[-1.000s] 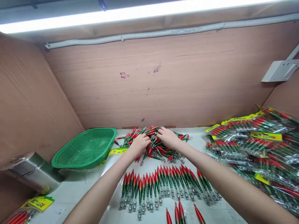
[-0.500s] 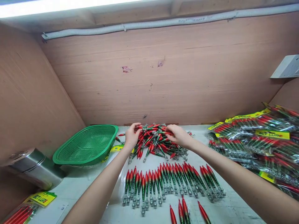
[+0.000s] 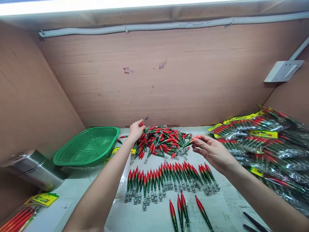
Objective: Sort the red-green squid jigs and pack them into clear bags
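My left hand (image 3: 137, 130) is at the back left of a heap of red-and-green fishing lures (image 3: 160, 140), its fingers pinched on one lure whose red end shows above them. To the right of the heap, my right hand (image 3: 211, 149) grips another fishing lure (image 3: 192, 140) between thumb and fingers, its red end towards me and its hooked end towards the heap. In front of the heap runs a row of lures (image 3: 158, 180), red ends away from me, clear hooked ends nearer. Several more lures (image 3: 182, 206) lie apart below the row.
A green mesh basket (image 3: 88, 162) and a metal cylinder (image 3: 40, 170) stand at the left. Bagged lures with yellow headers (image 3: 263, 134) are piled at the right. Dark tweezer-like tips (image 3: 256, 222) show at the lower right. A wooden wall (image 3: 154, 96) closes off the back.
My right hand has moved right, away from the heap, with a lure in its fingers. My left hand has risen slightly at the heap's left side. The view has shifted right.
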